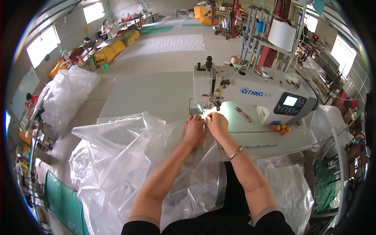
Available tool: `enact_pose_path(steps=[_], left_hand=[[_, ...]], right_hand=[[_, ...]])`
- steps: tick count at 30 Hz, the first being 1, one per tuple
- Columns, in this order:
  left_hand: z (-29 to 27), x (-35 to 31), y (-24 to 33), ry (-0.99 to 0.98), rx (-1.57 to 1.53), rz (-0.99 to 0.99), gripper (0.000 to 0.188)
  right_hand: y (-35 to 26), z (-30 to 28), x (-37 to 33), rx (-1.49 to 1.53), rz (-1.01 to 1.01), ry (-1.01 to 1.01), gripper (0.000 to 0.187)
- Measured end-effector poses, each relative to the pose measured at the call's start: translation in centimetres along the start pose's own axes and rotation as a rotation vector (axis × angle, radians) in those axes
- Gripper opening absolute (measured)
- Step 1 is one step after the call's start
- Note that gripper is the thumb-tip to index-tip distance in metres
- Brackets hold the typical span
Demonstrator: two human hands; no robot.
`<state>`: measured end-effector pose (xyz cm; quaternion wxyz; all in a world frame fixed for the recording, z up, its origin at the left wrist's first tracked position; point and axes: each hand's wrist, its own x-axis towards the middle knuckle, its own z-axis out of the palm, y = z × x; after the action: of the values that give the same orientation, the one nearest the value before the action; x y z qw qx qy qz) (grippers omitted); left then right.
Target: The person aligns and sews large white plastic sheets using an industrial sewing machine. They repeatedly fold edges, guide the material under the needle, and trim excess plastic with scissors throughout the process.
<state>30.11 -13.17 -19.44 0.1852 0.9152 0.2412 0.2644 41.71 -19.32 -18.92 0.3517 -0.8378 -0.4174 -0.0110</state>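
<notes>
A white industrial sewing machine [250,88] stands on a pale table, its lamp lighting the needle area. Just in front of the needle, both my hands are close together at the edge of a large clear plastic sheet [129,156]. My left hand [194,129] has its fingers closed on the sheet's edge. Beside it my right hand [217,124] pinches the same edge, its fingertips partly lost in the glare. From there the sheet spreads left over the table and drapes down across my lap. A bracelet [235,152] circles my right wrist.
Pink-handled thread snips [243,114] lie under the machine's arm. Several small orange-red fruits [281,128] sit near its base. More clear plastic [288,192] hangs at the lower right, and another heap [68,94] lies at the left. A large thread cone [282,35] stands behind the machine.
</notes>
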Motion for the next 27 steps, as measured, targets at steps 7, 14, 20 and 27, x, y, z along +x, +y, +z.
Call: enact_pose_path(steps=[7, 14, 20, 27], left_hand=[[0.3, 0.0, -0.5, -0.020, -0.056, -0.014, 0.024], [0.8, 0.1, -1.2, 0.119, -0.140, 0.032, 0.030], [0.4, -0.1, -0.6, 0.051, -0.041, 0.011, 0.033], [0.5, -0.1, -0.4, 0.046, -0.032, -0.017, 0.031]], right_hand=[[-0.5, -0.2, -0.7, 0.089, 0.198, -0.017, 0.028], [0.3, 1.1, -2.4, -0.083, -0.230, 0.110, 0.016], [1.3, 0.4, -1.4, -0.129, -0.273, 0.100, 0.012], [1.0, -0.8, 1.0, 0.170, 0.146, -0.167, 0.024]])
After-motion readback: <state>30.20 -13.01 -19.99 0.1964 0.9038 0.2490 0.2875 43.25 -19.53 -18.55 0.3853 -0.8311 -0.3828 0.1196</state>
